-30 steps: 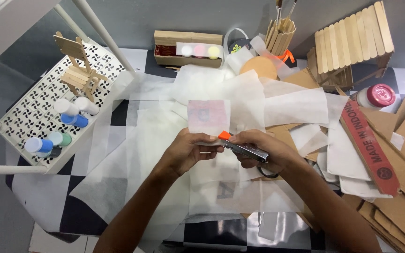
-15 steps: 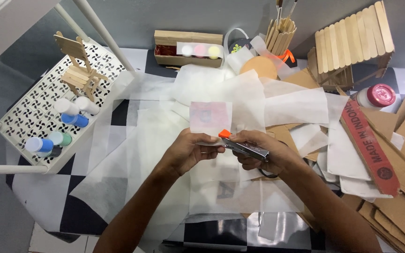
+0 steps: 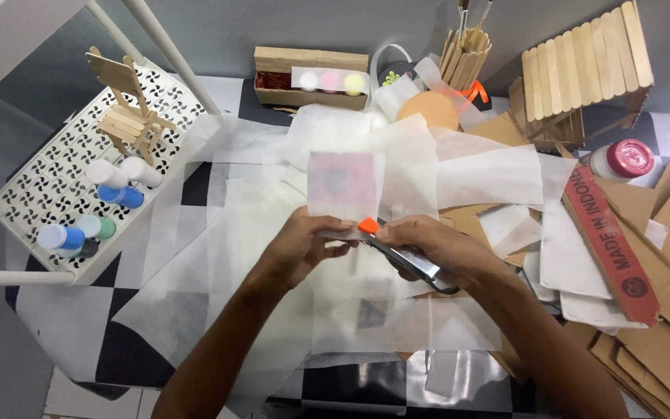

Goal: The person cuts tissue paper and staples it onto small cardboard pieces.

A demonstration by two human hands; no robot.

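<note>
My left hand (image 3: 302,250) pinches the lower edge of a small square of translucent paper (image 3: 345,184) with a reddish picture showing through, held upright over the table. My right hand (image 3: 437,250) grips a metal utility knife with an orange tip (image 3: 397,249), its tip touching the paper's bottom edge beside my left fingers. Both hands hover above a spread of overlapping white tracing paper sheets (image 3: 257,233) on a black and white checkered surface.
A white perforated shelf (image 3: 32,186) at left holds a small stick chair (image 3: 129,105) and several paint bottles. At the back stand a wooden box of paints (image 3: 312,77), a stick brush holder (image 3: 465,50) and a stick-built roof (image 3: 583,66). Cardboard pieces (image 3: 661,310) and a red-capped jar (image 3: 620,161) lie right.
</note>
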